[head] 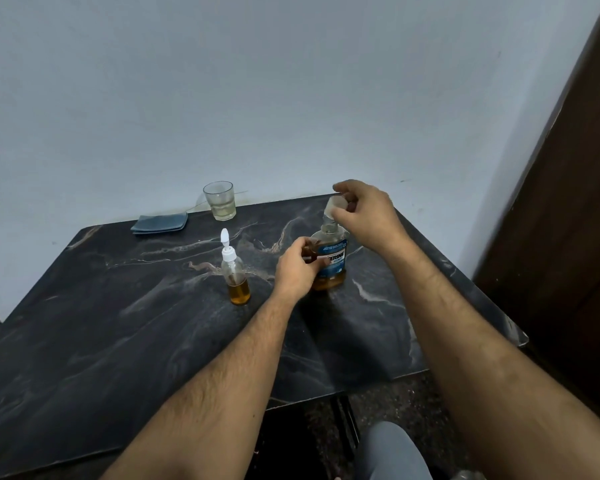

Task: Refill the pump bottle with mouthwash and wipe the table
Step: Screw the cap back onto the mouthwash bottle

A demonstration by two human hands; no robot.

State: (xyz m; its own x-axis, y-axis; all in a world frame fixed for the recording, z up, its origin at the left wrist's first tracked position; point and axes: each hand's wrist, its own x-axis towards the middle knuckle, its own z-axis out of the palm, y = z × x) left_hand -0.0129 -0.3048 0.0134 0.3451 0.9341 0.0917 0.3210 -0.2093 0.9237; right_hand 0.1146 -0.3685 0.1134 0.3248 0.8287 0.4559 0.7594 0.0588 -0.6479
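A clear mouthwash bottle (333, 258) with a blue label stands upright right of centre on the dark marble table (118, 323), amber liquid low in it. My left hand (297, 270) grips its body from the left. My right hand (364, 213) holds the bottle's clear cap (336, 205) just above the neck; whether the cap is on the neck or lifted off is unclear. A small clear pump bottle (235, 275) with a white pump head stands left of the mouthwash bottle, roughly a third full of amber liquid.
A folded blue-grey cloth (160, 223) lies at the table's back left by the wall. A drinking glass (219, 200) with a little pale liquid stands at the back edge. A dark wooden door (568, 202) is on the right. My knee (392, 452) shows below the table's front edge.
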